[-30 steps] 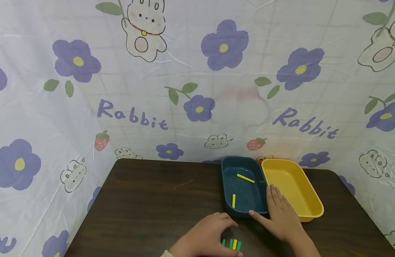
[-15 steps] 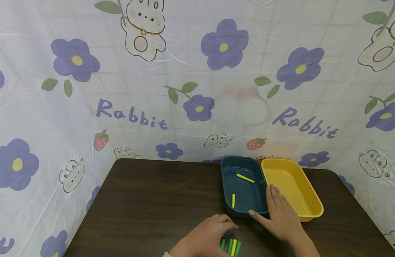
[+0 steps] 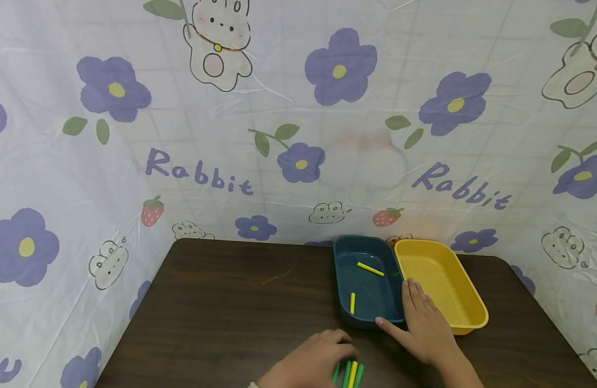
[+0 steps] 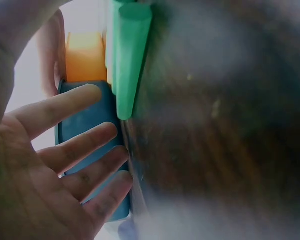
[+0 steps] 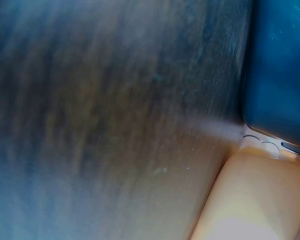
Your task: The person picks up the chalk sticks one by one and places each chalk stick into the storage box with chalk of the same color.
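Note:
My left hand is low at the front of the table, its thumb side beside several short round sticks. In the left wrist view its fingers are spread and fairly straight, with nothing held. The sticks include a green stick and a yellow stick; a green stick looms close in the left wrist view. My right hand rests with straight fingers along the rims where the dark blue tray meets the yellow tray. Its thumb touches the blue tray's near corner.
Inside the blue tray are two yellow sticks, one slanted and one upright in view. Both trays stand side by side on the dark wooden table, near its back edge. A patterned curtain hangs behind.
My left hand has drawn slightly down and its fingertips bend nearer the sticks; its thumb has dropped out of the head view. My right hand and the trays stay put.

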